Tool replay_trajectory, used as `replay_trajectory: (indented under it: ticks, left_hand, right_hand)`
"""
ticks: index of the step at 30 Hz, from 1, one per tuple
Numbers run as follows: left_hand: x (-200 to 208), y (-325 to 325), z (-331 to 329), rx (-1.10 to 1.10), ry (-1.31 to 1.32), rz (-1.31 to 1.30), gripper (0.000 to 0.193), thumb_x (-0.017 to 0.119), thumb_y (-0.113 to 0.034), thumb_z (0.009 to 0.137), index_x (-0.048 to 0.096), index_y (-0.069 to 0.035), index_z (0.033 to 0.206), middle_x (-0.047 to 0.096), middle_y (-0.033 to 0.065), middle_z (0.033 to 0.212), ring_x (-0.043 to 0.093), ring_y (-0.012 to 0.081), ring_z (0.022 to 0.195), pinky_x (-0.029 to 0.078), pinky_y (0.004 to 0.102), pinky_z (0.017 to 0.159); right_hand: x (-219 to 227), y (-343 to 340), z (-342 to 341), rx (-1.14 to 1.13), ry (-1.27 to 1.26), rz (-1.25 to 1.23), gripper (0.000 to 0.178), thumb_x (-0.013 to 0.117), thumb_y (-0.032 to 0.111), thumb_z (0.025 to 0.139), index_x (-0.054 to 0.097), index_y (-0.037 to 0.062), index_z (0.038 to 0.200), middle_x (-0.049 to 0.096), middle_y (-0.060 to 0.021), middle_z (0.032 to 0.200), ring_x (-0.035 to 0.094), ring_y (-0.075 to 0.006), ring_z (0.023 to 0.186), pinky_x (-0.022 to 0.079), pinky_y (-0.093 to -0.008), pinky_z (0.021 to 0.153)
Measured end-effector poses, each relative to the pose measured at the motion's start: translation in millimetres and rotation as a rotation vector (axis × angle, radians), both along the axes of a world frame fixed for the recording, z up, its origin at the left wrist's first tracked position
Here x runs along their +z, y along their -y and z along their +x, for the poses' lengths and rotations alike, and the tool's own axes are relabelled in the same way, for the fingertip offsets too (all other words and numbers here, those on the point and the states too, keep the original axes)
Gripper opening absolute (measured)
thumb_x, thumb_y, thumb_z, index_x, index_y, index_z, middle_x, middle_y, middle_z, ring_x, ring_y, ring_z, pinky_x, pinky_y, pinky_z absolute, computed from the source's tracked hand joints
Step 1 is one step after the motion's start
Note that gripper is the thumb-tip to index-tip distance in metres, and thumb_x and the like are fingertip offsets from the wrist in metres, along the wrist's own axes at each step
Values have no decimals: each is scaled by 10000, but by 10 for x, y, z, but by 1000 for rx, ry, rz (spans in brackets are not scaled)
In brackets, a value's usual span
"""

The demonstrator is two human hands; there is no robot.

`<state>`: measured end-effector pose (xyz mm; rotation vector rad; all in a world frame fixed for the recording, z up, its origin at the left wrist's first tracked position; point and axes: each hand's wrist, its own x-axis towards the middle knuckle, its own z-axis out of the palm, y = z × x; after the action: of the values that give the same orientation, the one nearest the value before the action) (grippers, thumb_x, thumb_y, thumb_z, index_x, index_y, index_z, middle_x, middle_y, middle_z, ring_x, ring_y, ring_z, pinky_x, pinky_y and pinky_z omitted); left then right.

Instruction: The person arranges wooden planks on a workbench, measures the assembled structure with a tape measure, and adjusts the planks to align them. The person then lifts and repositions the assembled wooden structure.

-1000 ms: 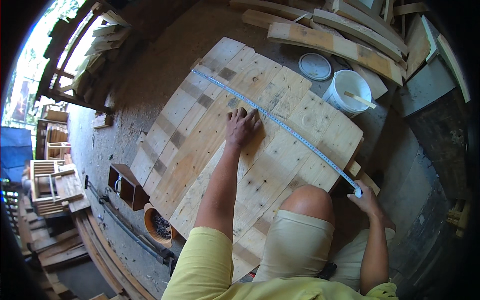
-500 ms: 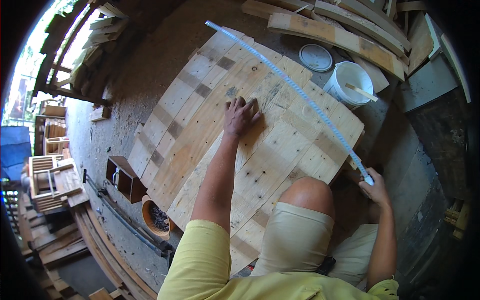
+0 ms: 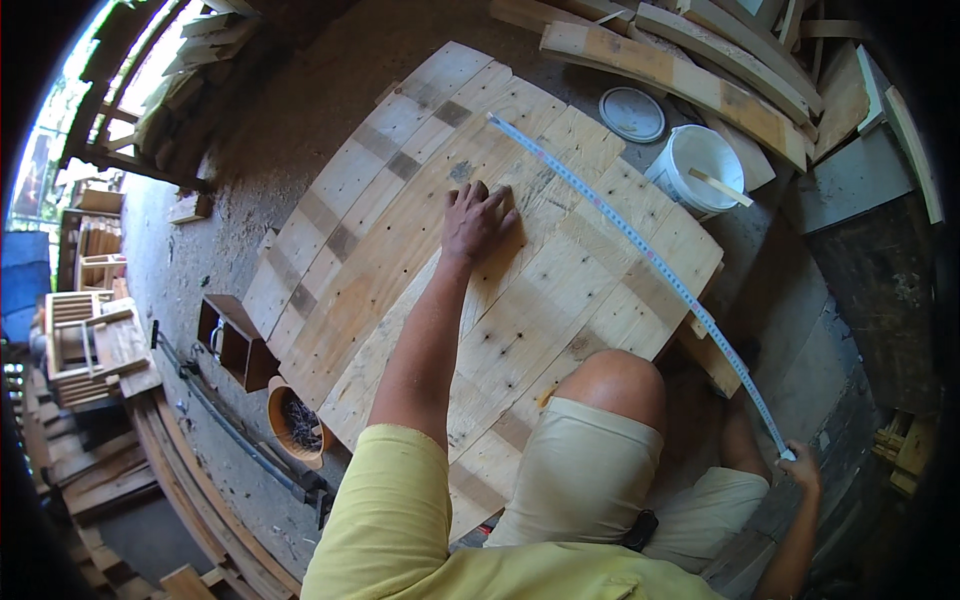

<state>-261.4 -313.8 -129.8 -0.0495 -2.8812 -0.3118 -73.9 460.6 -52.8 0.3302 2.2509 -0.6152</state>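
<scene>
My left hand lies on the pale wooden panel, its fingers partly spread and nothing in them. The panel is made of joined boards with darker patches and nail holes. A white measuring tape stretches across its right part, from the far boards to past the right edge. At the tape's near end, my right hand pinches the strip, low at the right and clear of the panel. My bent knee rises at the panel's near edge.
A white bucket with a stick across it and a round lid are behind the panel's right corner. Long boards are piled beyond. An orange bowl of nails, an open wooden box and a bar clamp lie left.
My right hand has moved right and nearer to me, pulling the tape along. The tape's far end has slid from beyond the panel's far edge onto the boards. My left hand stays in place.
</scene>
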Motion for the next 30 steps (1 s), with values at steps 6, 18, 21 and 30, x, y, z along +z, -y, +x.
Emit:
replay_trajectory:
  ticks: [6,18,21,30]
  left_hand:
    - [-12,-21,-11,0,-7,8,398,629,-417,900,668,-218,1242,583,88,1025,550,260,1071,362,430,956]
    - [-18,-15,-13,8,-7,-6,406,632,-424,895,677,-207,1235,597,98,1041,548,267,1077,369,429,953]
    - [-5,-27,-7,16,1,6,414,636,-433,891,684,-213,1238,608,108,1052,545,271,1093,376,433,959]
    - [-37,-23,-32,17,3,13,415,637,-435,889,687,-212,1236,603,107,1059,541,272,1098,376,434,966]
  right_hand:
    - [-71,-486,292,-37,42,40,296,730,10,667,693,12,961,633,-56,745,604,-141,656,488,-308,609]
    - [-94,-575,457,16,57,82,304,726,-22,654,679,-10,954,610,-58,748,588,-145,659,483,-309,606]
    - [-107,-558,463,-2,74,103,290,721,-28,657,660,-20,940,596,-62,740,583,-153,658,477,-314,604]
    - [-285,-621,486,16,9,96,280,708,-9,646,641,-32,917,572,-55,726,562,-149,652,461,-320,598]
